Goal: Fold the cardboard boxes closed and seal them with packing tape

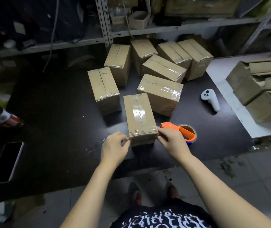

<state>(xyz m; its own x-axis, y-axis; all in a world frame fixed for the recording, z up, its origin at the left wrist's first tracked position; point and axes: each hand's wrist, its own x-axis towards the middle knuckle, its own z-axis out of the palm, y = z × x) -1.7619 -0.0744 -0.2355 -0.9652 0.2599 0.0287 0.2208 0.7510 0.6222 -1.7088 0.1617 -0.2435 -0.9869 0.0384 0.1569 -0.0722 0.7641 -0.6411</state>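
Sealed cardboard boxes: eight on the dark table. The nearest box stands at the table's near edge; the other seven are clustered behind it.
Left hand: fingers curled, pinching the nearest box's near left corner.
Right hand: pinching its near right corner.
Tape dispenser: one, orange, just right of that box.
Controller: one, white.
Phone: one.

Matt brown cardboard box on a dark, faintly sheened table, its seam under glossy clear packing tape that catches the light. Beside it, a shiny orange plastic tape dispenser. Farther right, a smooth white plastic controller. Behind, grey perforated metal shelving.
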